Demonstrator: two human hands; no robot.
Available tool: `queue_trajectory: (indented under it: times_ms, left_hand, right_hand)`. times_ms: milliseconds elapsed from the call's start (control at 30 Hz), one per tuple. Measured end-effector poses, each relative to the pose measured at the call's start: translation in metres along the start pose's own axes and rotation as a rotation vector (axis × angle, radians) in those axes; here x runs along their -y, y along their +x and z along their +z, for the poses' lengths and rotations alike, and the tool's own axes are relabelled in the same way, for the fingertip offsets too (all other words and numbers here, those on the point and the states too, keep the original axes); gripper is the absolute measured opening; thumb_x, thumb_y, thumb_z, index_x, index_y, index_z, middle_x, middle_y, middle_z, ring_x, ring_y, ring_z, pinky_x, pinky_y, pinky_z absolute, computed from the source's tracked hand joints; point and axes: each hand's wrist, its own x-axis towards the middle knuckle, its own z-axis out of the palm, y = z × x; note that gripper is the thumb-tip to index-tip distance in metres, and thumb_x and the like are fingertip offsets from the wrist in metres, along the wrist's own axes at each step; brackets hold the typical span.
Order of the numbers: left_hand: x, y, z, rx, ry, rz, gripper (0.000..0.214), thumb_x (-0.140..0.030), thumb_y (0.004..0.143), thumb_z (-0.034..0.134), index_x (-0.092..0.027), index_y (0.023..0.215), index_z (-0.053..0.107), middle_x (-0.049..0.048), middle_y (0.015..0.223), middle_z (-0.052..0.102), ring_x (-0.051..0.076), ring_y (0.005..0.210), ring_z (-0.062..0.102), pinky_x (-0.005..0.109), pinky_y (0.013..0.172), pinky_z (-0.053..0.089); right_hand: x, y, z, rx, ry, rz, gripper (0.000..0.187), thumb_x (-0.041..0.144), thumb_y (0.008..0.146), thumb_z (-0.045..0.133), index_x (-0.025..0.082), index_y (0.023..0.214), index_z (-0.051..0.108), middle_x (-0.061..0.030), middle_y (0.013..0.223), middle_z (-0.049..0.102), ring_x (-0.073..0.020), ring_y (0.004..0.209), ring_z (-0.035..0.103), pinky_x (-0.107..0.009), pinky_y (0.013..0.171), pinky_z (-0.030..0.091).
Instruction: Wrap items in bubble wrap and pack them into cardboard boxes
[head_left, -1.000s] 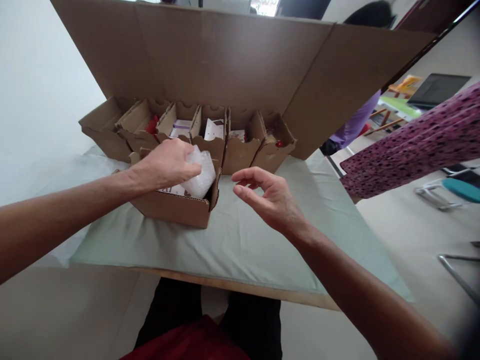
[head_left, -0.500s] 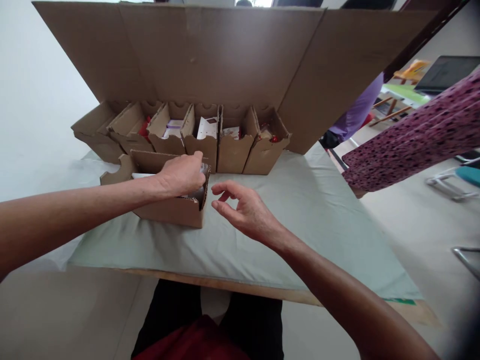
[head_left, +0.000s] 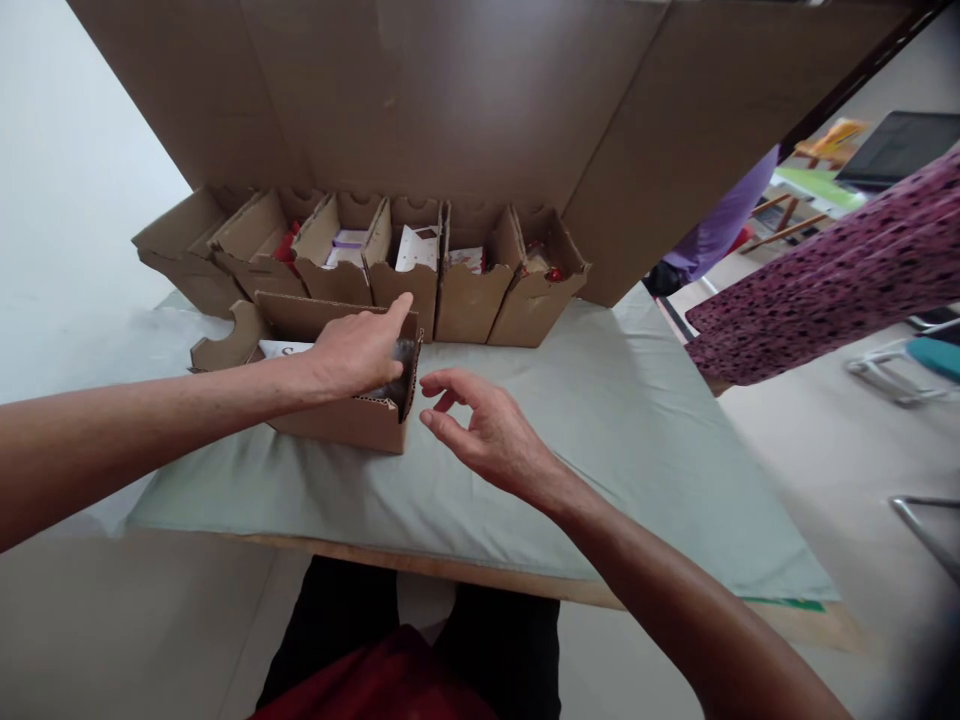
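My left hand [head_left: 361,350] is over a low cardboard box [head_left: 337,422] on the near left of the cloth, its index finger stretched out and its thumb apart. I see nothing gripped in it, though its other fingers are partly hidden. Inside that box lie a white printed packet [head_left: 283,348] and, beneath my thumb, something clear and shiny [head_left: 405,355]. My right hand [head_left: 484,425] hovers just right of the box's end, with curved fingers apart and nothing between them.
Behind stands a row of several cardboard bins [head_left: 472,305] holding red, white and purple items. A tall cardboard panel [head_left: 450,100] rises behind them. Green cloth [head_left: 637,480] covers the table. To the right are a person's patterned pink clothing [head_left: 825,270] and a laptop [head_left: 892,150].
My left hand's index finger and thumb have spread from a closed shape. The white packet shows more of its printing. My right hand has barely moved, and the view has tipped down slightly.
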Motion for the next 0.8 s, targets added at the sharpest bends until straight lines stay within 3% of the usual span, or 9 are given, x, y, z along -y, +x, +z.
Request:
queue_trajectory:
  times_ms: [200,433,567,700,800]
  left_hand:
    - [0.004,0.002,-0.004,0.011,-0.015,-0.017,0.090,-0.032,0.080,0.068,-0.017,0.158,0.026,0.0187,0.119,0.073,0.040,0.111,0.069,0.044,0.086,0.053]
    - [0.011,0.002,0.000,0.050,-0.152,0.003,0.089,-0.021,0.079,0.065,-0.015,0.159,0.025,0.0139,0.109,0.075,0.032,0.102,0.071,0.040,0.087,0.052]
    - [0.008,0.006,-0.001,0.034,-0.242,0.011,0.092,-0.023,0.076,0.072,-0.015,0.157,0.030,0.0106,0.099,0.077,0.033,0.101,0.071,0.041,0.088,0.051]
    - [0.038,-0.016,-0.023,-0.156,-0.489,-0.056,0.078,-0.038,0.075,0.081,-0.020,0.145,0.053,0.0011,0.081,0.072,0.032,0.096,0.071,0.042,0.095,0.049]
    - [0.087,-0.053,-0.030,-0.530,-0.648,-0.144,0.051,-0.047,0.086,0.072,-0.022,0.130,0.065,-0.0011,0.089,0.070,0.026,0.096,0.067,0.045,0.099,0.048]
  right_hand:
    - [0.001,-0.010,-0.004,-0.022,0.013,0.019,0.017,0.021,0.090,0.062,0.023,0.106,0.064,-0.0026,0.108,0.074,-0.0162,0.086,0.068,-0.032,0.074,0.049]
    - [-0.006,-0.014,-0.004,-0.030,0.018,0.035,0.018,0.021,0.090,0.062,0.022,0.108,0.064,-0.0035,0.110,0.074,-0.0157,0.087,0.068,-0.033,0.078,0.048]
    - [-0.006,-0.017,-0.005,-0.026,0.019,0.043,0.018,0.023,0.091,0.061,0.023,0.108,0.065,-0.0036,0.110,0.074,-0.0162,0.088,0.068,-0.032,0.077,0.049]
    - [-0.009,-0.024,-0.010,-0.043,0.021,0.082,0.019,0.029,0.091,0.061,0.023,0.109,0.066,-0.0050,0.107,0.074,-0.0189,0.090,0.068,-0.031,0.070,0.050]
    - [-0.023,-0.031,-0.004,-0.056,0.052,0.120,0.022,0.034,0.091,0.061,0.023,0.110,0.066,-0.0074,0.110,0.074,-0.0219,0.095,0.069,-0.032,0.068,0.052]
